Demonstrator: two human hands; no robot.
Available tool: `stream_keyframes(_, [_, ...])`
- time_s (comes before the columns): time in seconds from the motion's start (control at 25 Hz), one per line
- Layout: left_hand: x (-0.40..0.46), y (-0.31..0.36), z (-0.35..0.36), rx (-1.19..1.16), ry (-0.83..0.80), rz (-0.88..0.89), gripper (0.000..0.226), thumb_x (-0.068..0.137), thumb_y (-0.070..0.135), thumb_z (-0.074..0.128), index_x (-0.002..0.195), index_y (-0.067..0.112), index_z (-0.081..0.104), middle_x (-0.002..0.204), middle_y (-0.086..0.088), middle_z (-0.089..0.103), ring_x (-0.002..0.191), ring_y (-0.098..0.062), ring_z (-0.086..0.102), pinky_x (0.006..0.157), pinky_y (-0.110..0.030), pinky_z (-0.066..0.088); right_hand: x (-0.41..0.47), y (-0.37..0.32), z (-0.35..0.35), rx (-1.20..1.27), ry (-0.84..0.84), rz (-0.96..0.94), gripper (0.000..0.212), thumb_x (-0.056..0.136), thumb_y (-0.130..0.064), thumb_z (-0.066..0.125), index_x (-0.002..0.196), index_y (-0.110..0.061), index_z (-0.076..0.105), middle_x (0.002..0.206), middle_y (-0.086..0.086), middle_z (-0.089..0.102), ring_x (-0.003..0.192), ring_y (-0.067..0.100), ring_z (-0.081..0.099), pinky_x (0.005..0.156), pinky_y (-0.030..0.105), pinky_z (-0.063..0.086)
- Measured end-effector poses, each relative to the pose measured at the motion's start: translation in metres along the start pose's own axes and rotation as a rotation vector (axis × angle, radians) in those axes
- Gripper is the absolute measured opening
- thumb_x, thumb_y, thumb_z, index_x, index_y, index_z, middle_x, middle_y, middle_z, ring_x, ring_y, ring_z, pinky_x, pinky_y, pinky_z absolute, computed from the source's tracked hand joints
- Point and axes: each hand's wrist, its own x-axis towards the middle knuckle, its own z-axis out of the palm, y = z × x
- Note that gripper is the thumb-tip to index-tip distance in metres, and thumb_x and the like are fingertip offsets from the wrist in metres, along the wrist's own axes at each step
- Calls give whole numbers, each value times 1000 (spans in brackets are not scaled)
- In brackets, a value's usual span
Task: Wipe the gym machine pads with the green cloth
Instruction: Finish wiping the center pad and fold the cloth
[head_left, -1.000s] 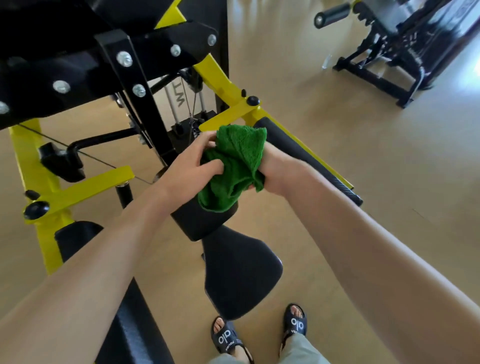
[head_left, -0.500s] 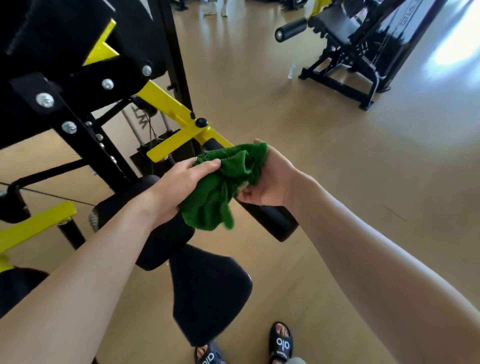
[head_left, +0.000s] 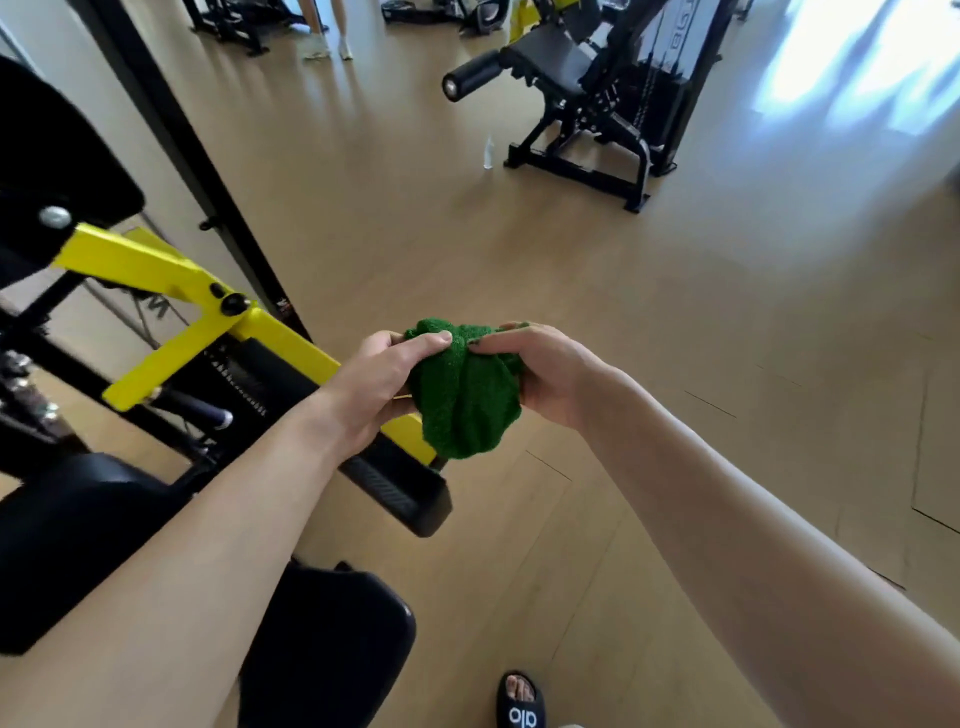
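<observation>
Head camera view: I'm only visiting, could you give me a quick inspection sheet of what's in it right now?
Surface: tan wood-look floor, sunlit at upper right.
Job's things: green cloth bunched up, held in the air between both hands, off the pads; black seat pad below; black pad at lower left.
Clutter: small clear bottle standing on the floor.
Grippers: left hand and right hand both gripping the cloth.
Cables: thin machine cables behind the yellow arm.
Surroundings: second black machine across the room; another person's legs at top; wearer's black sandal.
</observation>
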Motion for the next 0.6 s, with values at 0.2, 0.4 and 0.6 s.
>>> stream_keyframes(0.2, [52, 11, 72, 54, -21, -11, 47, 92, 35, 57, 126, 4, 52, 120, -17, 66, 101, -26, 67, 72, -34, 55, 4, -5, -68, 117, -41, 18, 44, 91, -23, 69, 128, 1, 62, 114, 17, 74, 110, 31, 70, 102, 45, 52])
stream_keyframes(0.4, [105, 20, 105, 61, -27, -44, 42, 96, 27, 48, 128, 0, 52, 109, -15, 69, 90, -21, 66, 67, -31, 53, 38, -26, -110, 95, 131, -24, 50, 75, -10, 81, 118, 1, 58, 114, 22, 72, 100, 38, 73, 90, 55, 57])
stream_keyframes(0.6, [166, 48, 113, 98, -78, 13, 43, 89, 26, 68, 123, 7, 48, 119, -13, 66, 105, -23, 67, 86, -37, 57, 87, -60, -131, 115, 70, 26, 37, 84, -17, 65, 118, -2, 64, 110, 17, 74, 104, 32, 72, 101, 47, 53])
